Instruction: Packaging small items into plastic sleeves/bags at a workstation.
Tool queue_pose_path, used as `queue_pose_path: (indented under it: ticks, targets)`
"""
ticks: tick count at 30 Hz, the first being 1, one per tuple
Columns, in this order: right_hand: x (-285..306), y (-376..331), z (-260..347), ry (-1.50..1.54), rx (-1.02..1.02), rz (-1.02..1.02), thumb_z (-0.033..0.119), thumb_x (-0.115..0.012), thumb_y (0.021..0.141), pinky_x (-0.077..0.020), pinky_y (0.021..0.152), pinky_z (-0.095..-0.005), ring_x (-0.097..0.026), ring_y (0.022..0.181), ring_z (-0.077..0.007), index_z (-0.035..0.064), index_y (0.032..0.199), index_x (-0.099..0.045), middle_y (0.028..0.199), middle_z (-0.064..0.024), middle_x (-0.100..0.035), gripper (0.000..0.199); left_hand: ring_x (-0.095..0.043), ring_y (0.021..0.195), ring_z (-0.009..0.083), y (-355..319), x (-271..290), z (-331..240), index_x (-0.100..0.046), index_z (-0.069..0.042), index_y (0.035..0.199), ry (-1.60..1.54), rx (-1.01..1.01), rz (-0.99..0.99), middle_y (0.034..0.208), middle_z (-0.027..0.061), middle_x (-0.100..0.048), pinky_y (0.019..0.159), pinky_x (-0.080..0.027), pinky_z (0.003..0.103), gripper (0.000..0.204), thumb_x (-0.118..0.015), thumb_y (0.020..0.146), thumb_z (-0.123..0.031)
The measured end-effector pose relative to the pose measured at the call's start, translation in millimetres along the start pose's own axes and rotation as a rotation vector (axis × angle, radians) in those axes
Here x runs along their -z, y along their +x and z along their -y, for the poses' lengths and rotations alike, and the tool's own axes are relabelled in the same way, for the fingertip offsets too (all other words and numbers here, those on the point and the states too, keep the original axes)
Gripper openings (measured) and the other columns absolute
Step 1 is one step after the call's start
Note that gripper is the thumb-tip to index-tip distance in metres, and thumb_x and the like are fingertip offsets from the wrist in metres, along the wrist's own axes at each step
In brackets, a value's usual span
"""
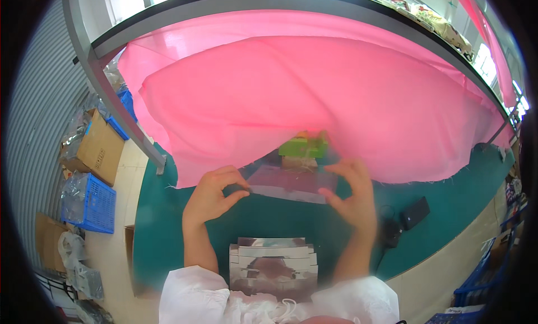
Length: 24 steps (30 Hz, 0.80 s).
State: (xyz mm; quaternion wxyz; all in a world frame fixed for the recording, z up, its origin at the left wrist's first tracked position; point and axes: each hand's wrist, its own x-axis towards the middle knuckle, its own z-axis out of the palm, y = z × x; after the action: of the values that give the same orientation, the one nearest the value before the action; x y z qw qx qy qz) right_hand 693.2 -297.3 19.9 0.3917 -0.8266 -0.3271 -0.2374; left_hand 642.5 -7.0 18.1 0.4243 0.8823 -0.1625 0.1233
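Clear sheet (288,192), one, spans two hands at the near edge of one pink cloth (280,89); looks mid-handling, not yet laid aside. Left hand (214,194) pinches its corner; right hand (354,196) has thumb and forefinger wide apart, contact unclear. One silvery stack (274,274), nearer the wearer than the cloth, apparently untouched; pieces overlap, no firm count.

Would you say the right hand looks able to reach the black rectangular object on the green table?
Probably yes: the right hand, its thumb and forefinger apart by the clear sheet, has no visible barrier toward the black rectangular object, which lies uncovered on the green table.
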Motion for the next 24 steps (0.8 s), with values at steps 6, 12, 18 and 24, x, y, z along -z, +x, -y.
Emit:
queue_pose_path:
  ticks: [6, 12, 18, 24]
  targets:
    - [0.7, -1.8, -2.6, 0.03, -0.02, 0.011, 0.006, -0.074, 0.067, -0.0445, 0.084, -0.037, -0.054, 0.098, -0.0285, 0.0064, 0.1, -0.064, 0.104, -0.0119, -0.053, 0.035, -0.061, 0.072, 0.0224, -0.8, -5.7, 7.7, -0.068, -0.004, 0.082, 0.054, -0.008, 0.06, 0.079, 0.0073, -0.063, 0.064, -0.047, 0.031, 0.012, -0.072, 0.07, -0.001]
    - [1.9, -2.5, 0.4, 0.01, -0.044, 0.031, 0.004, -0.073, 0.068, -0.0448, 0.085, -0.0369, -0.054, 0.1, -0.0288, 0.0065, 0.101, -0.064, 0.106, -0.012, -0.054, 0.034, -0.06, 0.075, 0.0275, -0.5, -6.1, 4.2, -0.067, -0.007, 0.083, 0.053, 0.051, 0.074, 0.081, 0.0074, -0.063, 0.066, -0.047, 0.036, 0.011, -0.071, 0.072, -0.008]
    - [0.2, -2.0, 3.2, 0.025, -0.078, 0.057, 0.002, -0.071, 0.068, -0.044, 0.087, -0.0376, -0.054, 0.103, -0.0306, 0.0058, 0.101, -0.063, 0.107, -0.0129, -0.056, 0.034, -0.061, 0.072, 0.0246, -2.7, -4.2, 4.0, -0.068, -0.005, 0.081, 0.127, -0.005, 0.069, 0.078, 0.0074, -0.062, 0.062, -0.048, 0.032, 0.013, -0.074, 0.069, -0.006]
    - [2.6, -2.3, -1.3, -0.024, -0.087, 0.034, -0.004, -0.065, 0.071, -0.0459, 0.084, -0.0356, -0.058, 0.098, -0.0307, 0.0049, 0.1, -0.063, 0.103, -0.0143, -0.059, 0.03, -0.062, 0.073, 0.0253, -2.6, -6.9, 5.5, -0.068, -0.006, 0.079, 0.184, 0.032, 0.084, 0.078, 0.007, -0.063, 0.064, -0.048, 0.034, 0.011, -0.074, 0.07, -0.007]
